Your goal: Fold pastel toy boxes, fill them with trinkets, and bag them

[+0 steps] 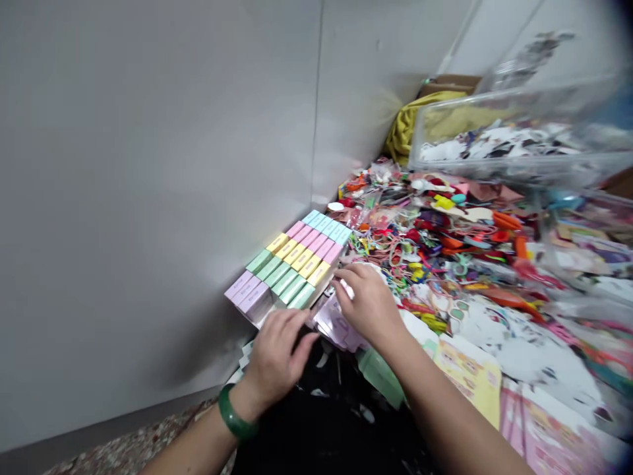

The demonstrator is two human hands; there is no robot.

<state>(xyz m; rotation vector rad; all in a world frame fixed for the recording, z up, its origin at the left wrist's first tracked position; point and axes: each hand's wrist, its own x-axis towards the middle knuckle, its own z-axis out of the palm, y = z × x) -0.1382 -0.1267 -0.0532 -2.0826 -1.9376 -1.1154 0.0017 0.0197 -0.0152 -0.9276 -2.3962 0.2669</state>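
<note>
A tray of small boxes (291,258) stands against the grey wall, with rows in blue, pink, yellow, green and purple. Two purple boxes (247,290) fill part of the nearest row. My left hand (279,349) is at the tray's near corner, fingers bent and thumb apart, with nothing visible in it. My right hand (368,300) is right of the tray, its fingers closed round a small pale pink piece that they mostly hide. Beneath it lie flat purple cartons or sheets (339,324).
Many small colourful trinkets (445,231) are heaped to the right. Behind them stands a clear plastic bin (499,148) beside yellow cloth (405,128). Yellow packaging (467,373) and pink packaging (554,429) lie at the lower right. A grey wall (158,165) bounds the left.
</note>
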